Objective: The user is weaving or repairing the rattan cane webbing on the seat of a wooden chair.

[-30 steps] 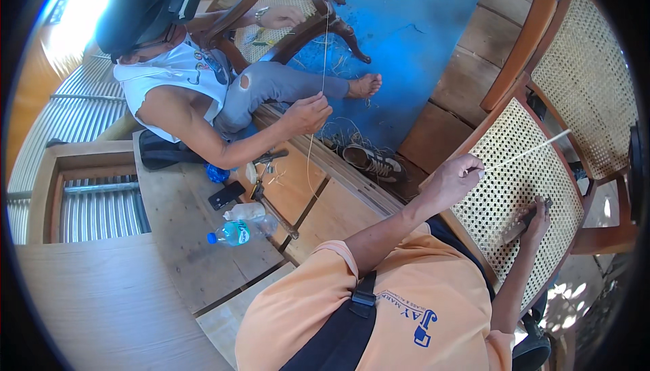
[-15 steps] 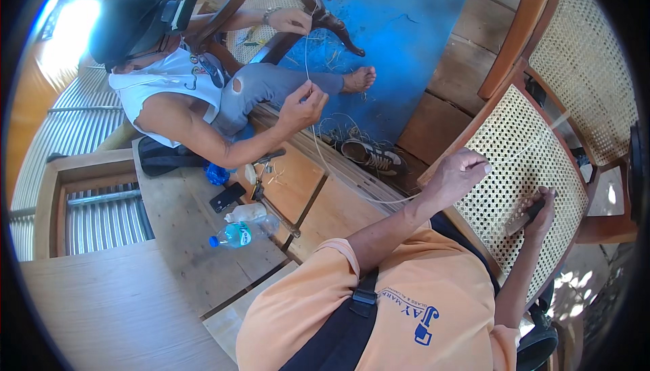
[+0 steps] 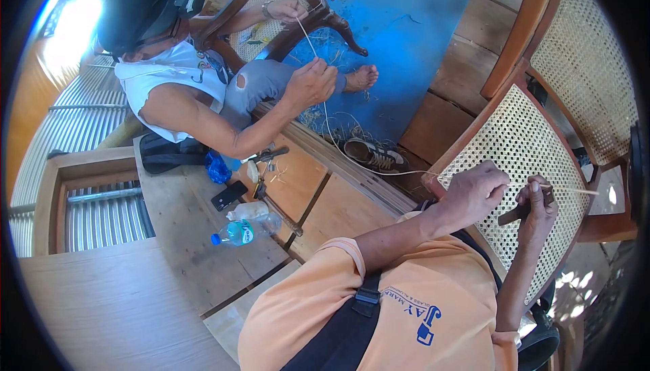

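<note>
Above the woven cane seat (image 3: 511, 127) of a chair, my left hand (image 3: 474, 191) is closed on a thin pale cane strip (image 3: 575, 189). My right hand (image 3: 540, 208) pinches that strip a short way to the right, and its loose end sticks out past the fingers. A short knife (image 3: 510, 216) is also in my right hand, its dark blade pointing left toward my left hand. Another person's hands (image 3: 311, 86), at upper left, stretch a long pale strand (image 3: 328, 122). It curves down toward my left forearm; whether it joins my strip, I cannot tell.
A cane-backed chair part (image 3: 586, 59) rises at right. On the wooden platform at left lie a plastic bottle (image 3: 244, 232), a phone (image 3: 229, 195) and a blue plastic bag (image 3: 217, 166). A shoe (image 3: 376, 156) rests by the platform edge; a blue mat (image 3: 406, 39) lies beyond.
My hands have come together, with the right hand raised from the seat and now pinching the strip. The knife has turned leftward. The other person's near hand has shifted slightly right.
</note>
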Available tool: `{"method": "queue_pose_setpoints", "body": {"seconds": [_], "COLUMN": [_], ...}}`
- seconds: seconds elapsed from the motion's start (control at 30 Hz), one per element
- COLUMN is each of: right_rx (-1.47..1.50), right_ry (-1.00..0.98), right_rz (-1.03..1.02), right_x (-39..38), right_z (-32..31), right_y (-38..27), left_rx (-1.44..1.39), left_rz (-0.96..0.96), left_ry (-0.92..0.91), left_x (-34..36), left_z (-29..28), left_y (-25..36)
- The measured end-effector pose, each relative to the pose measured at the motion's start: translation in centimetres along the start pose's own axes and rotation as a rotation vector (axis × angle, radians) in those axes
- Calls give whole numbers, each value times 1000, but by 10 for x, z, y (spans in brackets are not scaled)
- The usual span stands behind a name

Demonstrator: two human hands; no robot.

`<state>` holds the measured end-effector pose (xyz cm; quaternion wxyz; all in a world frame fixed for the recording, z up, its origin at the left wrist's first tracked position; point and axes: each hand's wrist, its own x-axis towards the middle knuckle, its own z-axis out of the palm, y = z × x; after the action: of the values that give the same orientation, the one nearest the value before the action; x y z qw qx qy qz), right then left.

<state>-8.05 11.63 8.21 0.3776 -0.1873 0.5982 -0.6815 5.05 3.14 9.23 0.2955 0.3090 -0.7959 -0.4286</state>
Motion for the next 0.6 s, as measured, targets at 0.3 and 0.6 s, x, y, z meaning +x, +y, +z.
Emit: {"method": "queue_pose_setpoints", "body": {"seconds": [0.3, 0.6], "right_rx": [-87, -299], "right_ry": [-4, -60], "right_rz": [9, 40], "right_x": [-4, -13], "right_z": [-4, 3], "right_y": [5, -15], "left_rx": [-79, -156], "left_rz": [21, -23], "left_ry": [-10, -109], "left_x": [-2, -1], "left_z": [4, 5], "left_y": [1, 1]}}
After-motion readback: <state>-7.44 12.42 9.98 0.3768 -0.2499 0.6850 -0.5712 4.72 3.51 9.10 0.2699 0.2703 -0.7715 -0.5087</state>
